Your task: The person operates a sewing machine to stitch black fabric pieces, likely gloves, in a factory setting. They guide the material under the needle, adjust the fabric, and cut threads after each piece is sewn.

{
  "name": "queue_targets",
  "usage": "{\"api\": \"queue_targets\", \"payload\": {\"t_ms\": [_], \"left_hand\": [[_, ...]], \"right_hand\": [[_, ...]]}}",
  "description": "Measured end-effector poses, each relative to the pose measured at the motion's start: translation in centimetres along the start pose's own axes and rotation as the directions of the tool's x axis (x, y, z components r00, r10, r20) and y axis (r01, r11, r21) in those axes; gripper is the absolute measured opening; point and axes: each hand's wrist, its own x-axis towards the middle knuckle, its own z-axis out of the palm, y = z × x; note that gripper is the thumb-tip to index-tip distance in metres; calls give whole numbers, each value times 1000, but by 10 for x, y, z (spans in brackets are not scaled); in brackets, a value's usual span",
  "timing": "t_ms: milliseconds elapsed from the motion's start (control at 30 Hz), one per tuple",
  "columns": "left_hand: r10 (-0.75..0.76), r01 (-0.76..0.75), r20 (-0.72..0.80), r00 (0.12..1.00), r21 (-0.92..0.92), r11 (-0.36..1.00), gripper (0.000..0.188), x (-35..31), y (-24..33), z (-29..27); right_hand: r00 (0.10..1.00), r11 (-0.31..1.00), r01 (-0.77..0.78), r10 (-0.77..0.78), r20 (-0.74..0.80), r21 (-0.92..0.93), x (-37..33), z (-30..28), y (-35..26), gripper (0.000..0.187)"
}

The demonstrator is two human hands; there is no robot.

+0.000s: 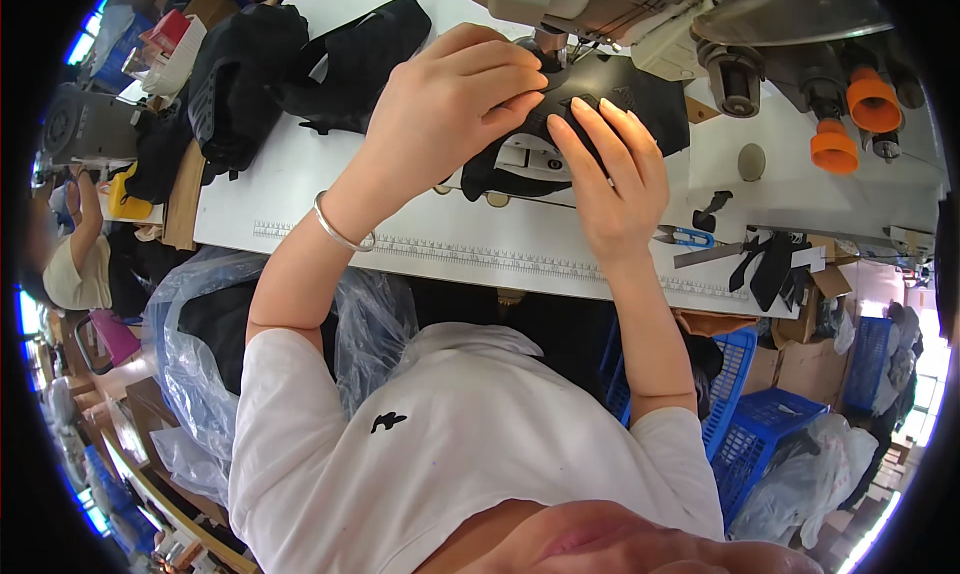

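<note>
A black fabric piece (643, 99) lies on the white sewing table (480, 236), under the sewing machine's needle area (550, 46). My left hand (455, 89) is left of the needle area, thumb and fingertips drawn together. What they pinch is hidden or too small to name. Over the black piece my right hand (622, 169) rests with its fingers stretched out and slightly apart. Between the hands, a metal plate of the machine bed (528, 157) shows beside a curved black edge of the piece.
More black fabric pieces (350, 64) are heaped at the left. A ruler strip (440, 249) runs along the table's near edge. Blue-handled snips (690, 237) and black straps (770, 269) lie at right. Orange cone-shaped parts (833, 146) hang at upper right. Another person (80, 254) sits far left.
</note>
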Motion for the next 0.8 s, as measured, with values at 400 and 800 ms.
{"api": "queue_targets", "payload": {"t_ms": [400,800], "left_hand": [[112,-110,-19,993,93,990,15,-2,-5,4],[41,-27,-177,983,84,996,12,-2,-2,22]], "right_hand": [[999,999,-44,44,10,28,-1,-1,-1,29],[1000,998,-13,12,17,57,4,-3,12,29]]}}
